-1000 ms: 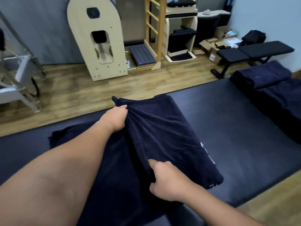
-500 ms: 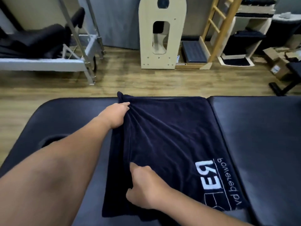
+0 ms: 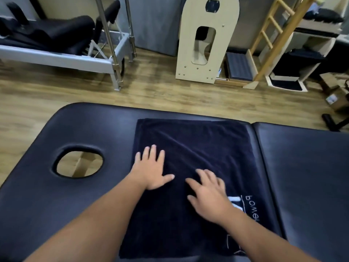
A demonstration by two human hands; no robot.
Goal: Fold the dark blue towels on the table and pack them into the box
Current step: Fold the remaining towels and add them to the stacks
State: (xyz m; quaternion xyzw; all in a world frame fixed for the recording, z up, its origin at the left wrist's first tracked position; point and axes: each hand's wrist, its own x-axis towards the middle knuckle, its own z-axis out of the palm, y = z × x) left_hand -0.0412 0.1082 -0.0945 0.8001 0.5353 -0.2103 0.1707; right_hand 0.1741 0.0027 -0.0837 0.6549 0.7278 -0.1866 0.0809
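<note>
Both hands, the left hand (image 3: pixel 151 172) and right hand (image 3: pixel 209 193), press flat with no grip, smoothing a half-folded dark blue towel (image 3: pixel 198 144) near the surface's (image 3: pixel 94 125) far edge; next, seemingly another fold.

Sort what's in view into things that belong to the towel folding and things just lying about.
Job: dark blue towel; massage table; left hand; right hand, both flat on the towel.

Lying about: reformer frame; wooden ladder; arched wooden panel; cardboard box.
</note>
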